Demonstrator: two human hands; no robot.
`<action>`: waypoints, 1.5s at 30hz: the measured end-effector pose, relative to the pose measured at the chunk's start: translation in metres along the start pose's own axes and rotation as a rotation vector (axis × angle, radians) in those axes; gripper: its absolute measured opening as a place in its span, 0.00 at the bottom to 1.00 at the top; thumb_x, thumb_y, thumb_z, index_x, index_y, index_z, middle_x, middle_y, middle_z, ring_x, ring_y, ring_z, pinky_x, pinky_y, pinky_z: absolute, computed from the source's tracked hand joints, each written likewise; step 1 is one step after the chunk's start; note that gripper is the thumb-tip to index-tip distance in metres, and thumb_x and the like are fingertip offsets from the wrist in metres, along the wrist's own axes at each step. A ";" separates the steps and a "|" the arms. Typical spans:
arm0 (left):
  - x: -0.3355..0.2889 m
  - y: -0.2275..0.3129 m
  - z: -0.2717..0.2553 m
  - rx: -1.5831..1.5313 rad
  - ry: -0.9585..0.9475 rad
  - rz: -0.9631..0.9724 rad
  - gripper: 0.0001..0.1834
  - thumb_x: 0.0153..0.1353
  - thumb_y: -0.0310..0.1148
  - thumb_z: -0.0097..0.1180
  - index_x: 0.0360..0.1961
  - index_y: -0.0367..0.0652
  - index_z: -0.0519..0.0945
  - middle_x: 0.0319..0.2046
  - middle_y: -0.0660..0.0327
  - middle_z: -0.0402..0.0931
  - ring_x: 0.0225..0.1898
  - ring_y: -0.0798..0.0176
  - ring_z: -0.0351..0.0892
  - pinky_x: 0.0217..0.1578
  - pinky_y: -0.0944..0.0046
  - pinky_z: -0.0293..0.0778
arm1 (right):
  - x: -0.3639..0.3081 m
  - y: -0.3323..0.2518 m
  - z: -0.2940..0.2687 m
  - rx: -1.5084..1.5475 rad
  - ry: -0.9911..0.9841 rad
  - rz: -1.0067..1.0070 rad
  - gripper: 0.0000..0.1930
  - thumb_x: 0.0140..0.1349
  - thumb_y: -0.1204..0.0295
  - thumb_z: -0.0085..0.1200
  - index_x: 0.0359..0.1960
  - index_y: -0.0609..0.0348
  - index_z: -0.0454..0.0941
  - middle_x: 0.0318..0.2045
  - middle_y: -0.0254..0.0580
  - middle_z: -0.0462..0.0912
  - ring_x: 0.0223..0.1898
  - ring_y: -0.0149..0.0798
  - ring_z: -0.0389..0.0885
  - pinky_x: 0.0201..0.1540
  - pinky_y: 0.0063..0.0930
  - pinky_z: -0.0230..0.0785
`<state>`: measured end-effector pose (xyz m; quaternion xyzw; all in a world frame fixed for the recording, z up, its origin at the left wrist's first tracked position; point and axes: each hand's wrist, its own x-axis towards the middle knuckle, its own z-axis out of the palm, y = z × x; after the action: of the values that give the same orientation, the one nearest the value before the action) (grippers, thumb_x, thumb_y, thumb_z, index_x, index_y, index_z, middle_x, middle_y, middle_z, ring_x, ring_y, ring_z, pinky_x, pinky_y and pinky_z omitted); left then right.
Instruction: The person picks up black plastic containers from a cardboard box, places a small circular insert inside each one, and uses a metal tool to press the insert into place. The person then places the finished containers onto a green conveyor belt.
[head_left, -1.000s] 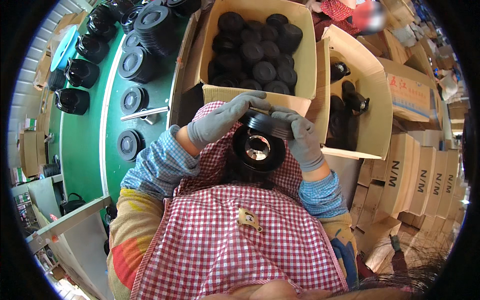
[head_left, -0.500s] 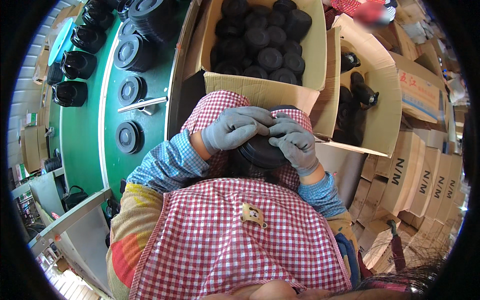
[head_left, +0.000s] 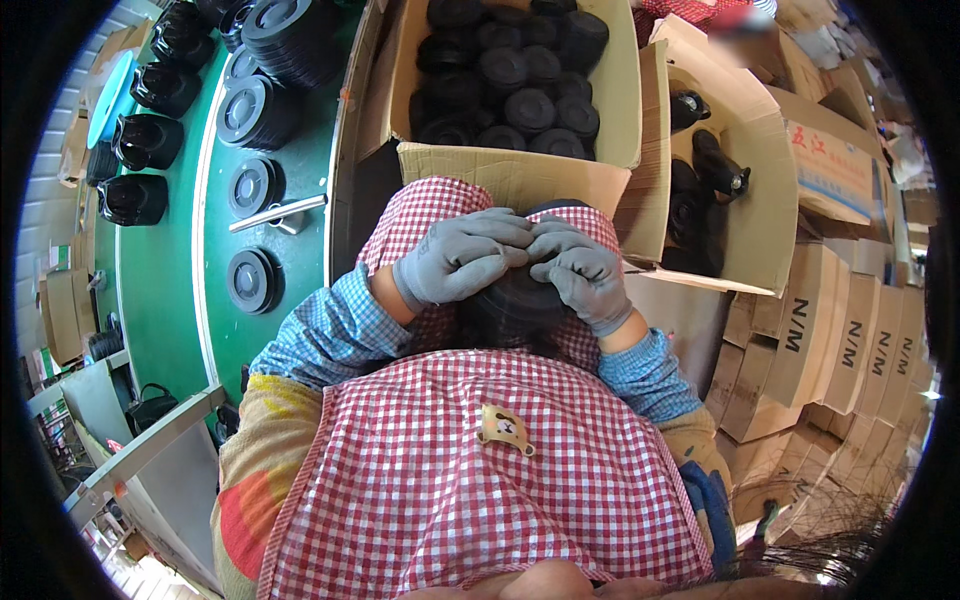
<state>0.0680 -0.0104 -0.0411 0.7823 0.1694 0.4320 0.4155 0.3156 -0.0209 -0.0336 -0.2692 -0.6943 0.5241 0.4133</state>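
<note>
Over my lap, a round black plastic part (head_left: 515,305) sits between my hands, blurred and partly covered by the fingers. My left hand (head_left: 462,258), in a grey knit glove, curls its fingers over the far edge of the part. My right hand (head_left: 582,274), gloved alike, bends its fingers at the same edge from the right. The fingertips of both hands meet at the middle. Whether they pinch something small there is hidden. Checked cloth covers my knees on both sides of the part.
On the left, a green conveyor belt (head_left: 160,290) carries black discs (head_left: 250,281), a silver metal tool (head_left: 280,214) and glossy black housings (head_left: 133,200). An open carton (head_left: 515,178) of black round parts stands ahead. Another carton (head_left: 765,215) holds black pieces; stacked boxes (head_left: 795,335) are at right.
My hands stay at the far edge of the black part, with small finger shifts. The part looks darker and more blurred now. The whole view has shifted slightly.
</note>
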 end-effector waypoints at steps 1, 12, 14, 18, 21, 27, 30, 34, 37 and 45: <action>-0.001 0.002 0.001 0.025 -0.001 -0.006 0.19 0.73 0.33 0.44 0.44 0.29 0.84 0.51 0.43 0.81 0.58 0.39 0.78 0.64 0.43 0.68 | -0.001 0.005 -0.004 -0.008 -0.048 -0.040 0.08 0.59 0.80 0.54 0.35 0.64 0.87 0.46 0.45 0.85 0.60 0.48 0.77 0.69 0.44 0.63; -0.009 0.040 0.015 0.446 -0.057 -0.169 0.19 0.73 0.41 0.50 0.51 0.37 0.83 0.55 0.48 0.79 0.60 0.44 0.76 0.67 0.42 0.64 | 0.004 0.014 -0.010 0.013 -0.158 0.163 0.24 0.70 0.72 0.41 0.66 0.61 0.75 0.70 0.50 0.70 0.71 0.44 0.69 0.73 0.34 0.57; -0.011 0.036 0.014 0.401 -0.074 -0.170 0.20 0.73 0.42 0.51 0.52 0.37 0.82 0.56 0.47 0.78 0.62 0.43 0.74 0.68 0.42 0.63 | 0.001 0.021 -0.012 -0.104 -0.166 0.106 0.24 0.71 0.72 0.42 0.67 0.61 0.73 0.70 0.51 0.70 0.71 0.46 0.68 0.74 0.36 0.55; -0.011 0.014 0.001 0.207 -0.057 -0.138 0.20 0.74 0.41 0.50 0.51 0.36 0.83 0.54 0.46 0.79 0.61 0.41 0.74 0.67 0.44 0.64 | -0.002 0.020 -0.006 -0.231 -0.096 0.058 0.24 0.72 0.71 0.45 0.69 0.59 0.71 0.70 0.51 0.70 0.72 0.50 0.65 0.75 0.39 0.53; -0.004 0.019 -0.003 0.230 -0.111 -0.161 0.19 0.73 0.41 0.51 0.51 0.36 0.83 0.55 0.46 0.79 0.62 0.41 0.74 0.67 0.44 0.64 | -0.009 0.012 0.007 -0.302 0.019 0.072 0.26 0.70 0.71 0.49 0.70 0.56 0.70 0.70 0.50 0.70 0.73 0.53 0.63 0.76 0.46 0.50; -0.002 0.048 0.021 0.517 -0.135 -0.259 0.18 0.70 0.41 0.55 0.52 0.38 0.83 0.57 0.50 0.78 0.64 0.43 0.72 0.68 0.42 0.63 | -0.002 0.018 -0.012 -0.719 -0.132 -0.036 0.25 0.69 0.71 0.48 0.69 0.49 0.73 0.68 0.44 0.73 0.70 0.54 0.65 0.76 0.52 0.41; -0.003 0.052 0.024 0.569 -0.149 -0.278 0.18 0.70 0.40 0.56 0.53 0.39 0.82 0.58 0.51 0.78 0.65 0.43 0.72 0.68 0.42 0.63 | 0.004 0.021 -0.015 -0.649 -0.161 -0.033 0.25 0.69 0.71 0.47 0.68 0.50 0.74 0.66 0.46 0.74 0.70 0.54 0.66 0.75 0.50 0.44; 0.000 0.043 0.010 0.432 -0.157 -0.279 0.19 0.70 0.41 0.55 0.53 0.39 0.82 0.58 0.50 0.78 0.64 0.43 0.73 0.68 0.42 0.62 | -0.001 0.021 -0.009 -0.412 -0.112 0.059 0.24 0.70 0.69 0.46 0.68 0.52 0.73 0.66 0.50 0.74 0.69 0.54 0.67 0.75 0.50 0.49; -0.002 0.033 0.001 0.312 -0.166 -0.276 0.19 0.70 0.40 0.55 0.54 0.39 0.82 0.58 0.50 0.78 0.64 0.43 0.72 0.68 0.41 0.62 | 0.000 0.017 -0.003 -0.536 -0.088 0.021 0.27 0.70 0.67 0.48 0.71 0.53 0.69 0.69 0.51 0.69 0.71 0.56 0.64 0.74 0.51 0.50; 0.002 0.037 0.016 0.421 -0.197 -0.240 0.18 0.69 0.39 0.56 0.53 0.38 0.82 0.58 0.50 0.77 0.65 0.41 0.70 0.67 0.42 0.62 | 0.004 0.035 -0.020 -0.471 -0.291 0.057 0.33 0.72 0.54 0.48 0.74 0.56 0.62 0.73 0.58 0.61 0.75 0.58 0.57 0.77 0.48 0.45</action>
<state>0.0790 -0.0389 -0.0148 0.8641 0.3059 0.2566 0.3065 0.3287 0.0033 -0.0632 -0.2992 -0.8412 0.3928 0.2203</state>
